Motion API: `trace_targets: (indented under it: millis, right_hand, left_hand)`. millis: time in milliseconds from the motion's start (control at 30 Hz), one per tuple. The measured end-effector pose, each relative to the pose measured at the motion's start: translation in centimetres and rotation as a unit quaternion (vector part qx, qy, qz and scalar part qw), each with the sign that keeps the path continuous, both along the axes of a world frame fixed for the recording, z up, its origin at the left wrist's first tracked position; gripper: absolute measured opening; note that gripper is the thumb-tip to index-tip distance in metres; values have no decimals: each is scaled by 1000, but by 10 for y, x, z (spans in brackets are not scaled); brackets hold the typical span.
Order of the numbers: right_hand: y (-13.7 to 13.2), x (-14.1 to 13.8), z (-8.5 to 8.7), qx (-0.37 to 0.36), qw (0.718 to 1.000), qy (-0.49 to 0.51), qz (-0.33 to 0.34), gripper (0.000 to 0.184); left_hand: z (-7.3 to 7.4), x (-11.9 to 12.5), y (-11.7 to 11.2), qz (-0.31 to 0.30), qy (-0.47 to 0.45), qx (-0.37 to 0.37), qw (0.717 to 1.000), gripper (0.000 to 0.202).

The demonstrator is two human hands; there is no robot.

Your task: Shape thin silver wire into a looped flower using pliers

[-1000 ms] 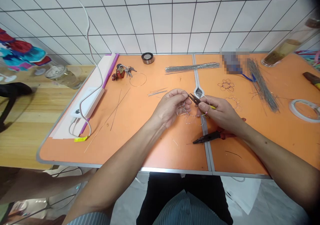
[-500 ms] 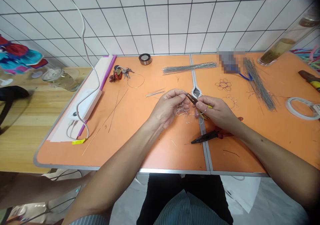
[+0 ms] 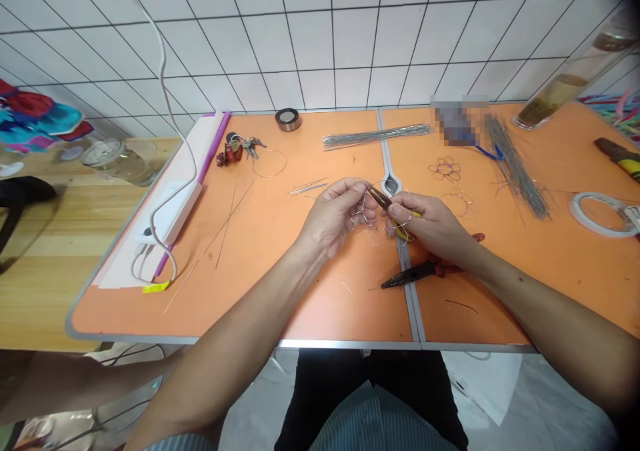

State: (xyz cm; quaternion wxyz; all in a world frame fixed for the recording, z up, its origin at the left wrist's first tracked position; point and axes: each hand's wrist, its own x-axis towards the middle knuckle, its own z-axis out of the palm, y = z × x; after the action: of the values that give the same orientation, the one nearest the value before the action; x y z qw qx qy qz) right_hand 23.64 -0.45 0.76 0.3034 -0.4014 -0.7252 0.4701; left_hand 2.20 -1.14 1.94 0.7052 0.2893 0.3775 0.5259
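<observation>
My left hand pinches a looped silver wire frame at its left side. My right hand grips small yellow-handled pliers, whose dark jaws reach across to the wire between my hands. Some of the wire loops are hidden behind my fingers. Just below my right wrist, red-handled needle-nose pliers lie on the orange table, not touched by either hand.
Bundles of straight wire and finished wire flowers lie ahead. Keys, a wire ring, a power strip with a white cable, and tape rolls are on the table. A person's arm shows lower left.
The yellow-handled pliers have tilted, their jaws shifting left and their yellow handles now showing below my right fingers. The whole view has drifted slightly left and down.
</observation>
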Motion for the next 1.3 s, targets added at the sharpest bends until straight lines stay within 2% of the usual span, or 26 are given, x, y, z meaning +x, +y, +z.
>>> trace_targets:
  millis: [133,333,467,800,967,1300]
  right_hand:
    - [-1,0,-1,-5,1000,6,-3,49]
    - [-1,-2,0,54,998,-22,-19,48]
    - [-1,-2,0,64,997,-27,-19,46]
    - [-3,-2,2,53,997,-52,-33,51]
    - [-5,-3,3,41,998,-31,-23,57]
    - [-8,-5,3,-1,1000,-11,-18,58]
  left_hand:
    - [-2,1,0,-6,-17,-5,1000,11]
    - [-4,2,-1,-13,-59,-18,998,12]
    - [-4,3,-1,-6,-54,-29,998,11]
    - [-1,5,-3,-3,-41,-17,999,13]
    - [-3,4,-2,-2,-35,-4,999,14]
    - [-4,4,-3,4,-16,18,1000,17]
